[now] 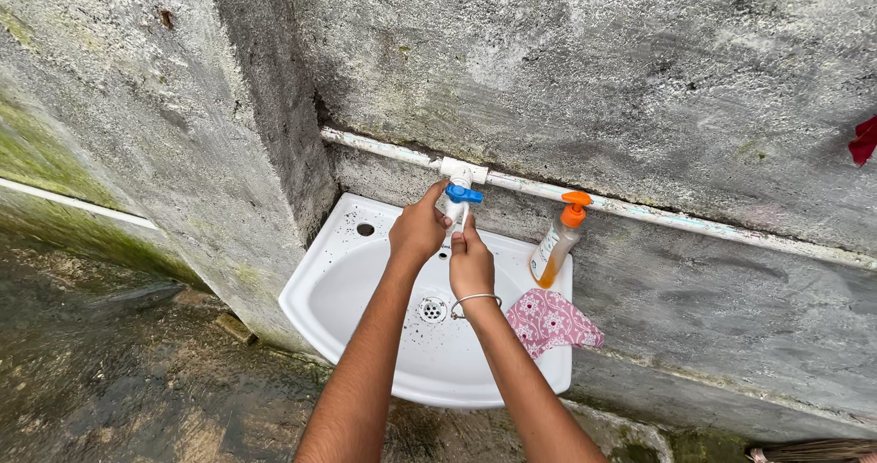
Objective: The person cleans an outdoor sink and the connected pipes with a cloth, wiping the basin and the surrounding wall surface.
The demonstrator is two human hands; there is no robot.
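2 hands: left hand (417,228) pinches 1 tap (461,194); right hand (470,264) fingertips touch spout, grip unclear.

I see a soap bottle (554,248) with an orange pump standing upright at the basin's (320,285) back right corner. A pink patterned cloth (551,320) lies over its right edge. A white pipe (685,221) runs along the stained concrete wall (594,70). Something red (862,141) shows at the far right.
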